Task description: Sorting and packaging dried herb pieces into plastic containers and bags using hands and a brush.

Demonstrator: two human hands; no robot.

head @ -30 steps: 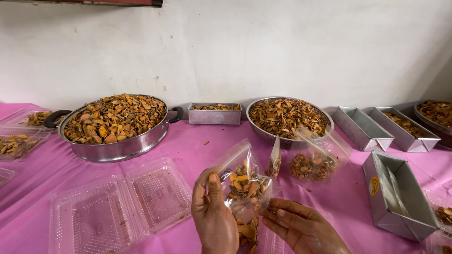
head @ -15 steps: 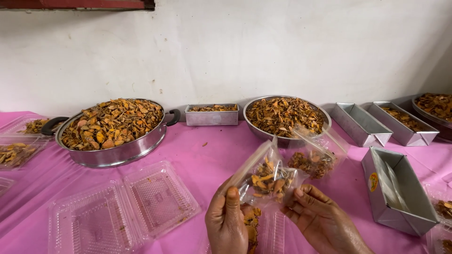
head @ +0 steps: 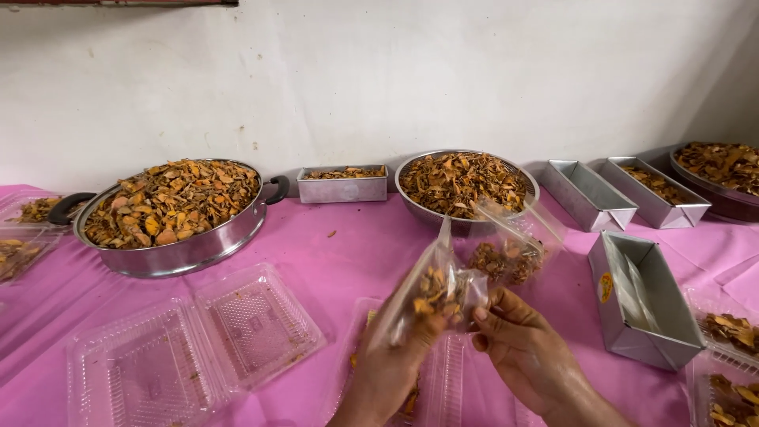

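Clear chip pouch between both hands

Both hands raised over a pink-covered desk. Left hand and right hand pinching a small clear bag of dried orange-brown chips between them, bag tilted. Open clear clamshell tray to the left. Behind: large steel pan heaped with chips, round steel bowl, rectangular metal tins.
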